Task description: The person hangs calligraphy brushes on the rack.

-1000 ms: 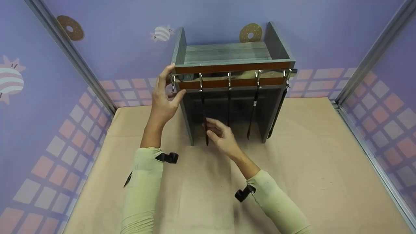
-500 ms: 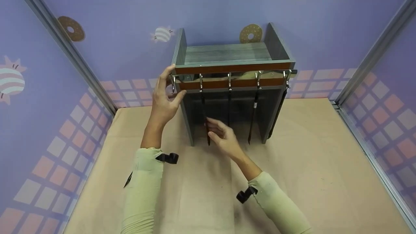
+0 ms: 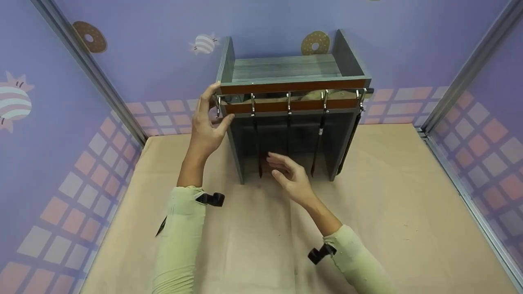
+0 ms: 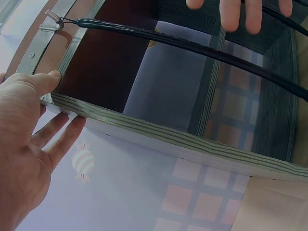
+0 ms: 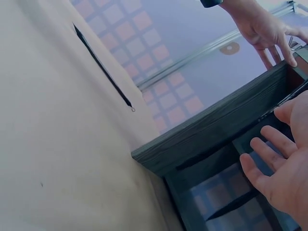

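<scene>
Grey wooden shelf rack [image 3: 286,67] with its two orange-brown front rails stands upright on the tan paper-covered table [image 3: 388,212], pushed toward the lilac back wall [image 3: 163,24]. Between the rails runs a chrome bar with hooks [image 3: 288,98], and from the hooks hang thin dark straps [image 3: 256,147], dangling down in front of the open lower bay.

My left hand [image 3: 208,122] rests on the rack's upper left corner, fingers straight along the side panel and thumb laid against the front edge under the lower rail; in the left wrist view that thumb [image 4: 45,79] touches the striped grey edge, and the hand grips nothing. My right hand [image 3: 288,173] hovers low before the bay, palm turned left, fingers spread and relaxed, holding nothing. It is near the leftmost hanging strap but apart from it, and just beside the middle ones. The right wrist view shows those fingers [image 5: 269,144] loose in front of the dark grey frame.

Both forearms wear pale green sleeves [image 3: 179,241] with black wrist straps [image 3: 210,199]. The walls carry doughnut and striped candy prints above a band of pink and white squares.
</scene>
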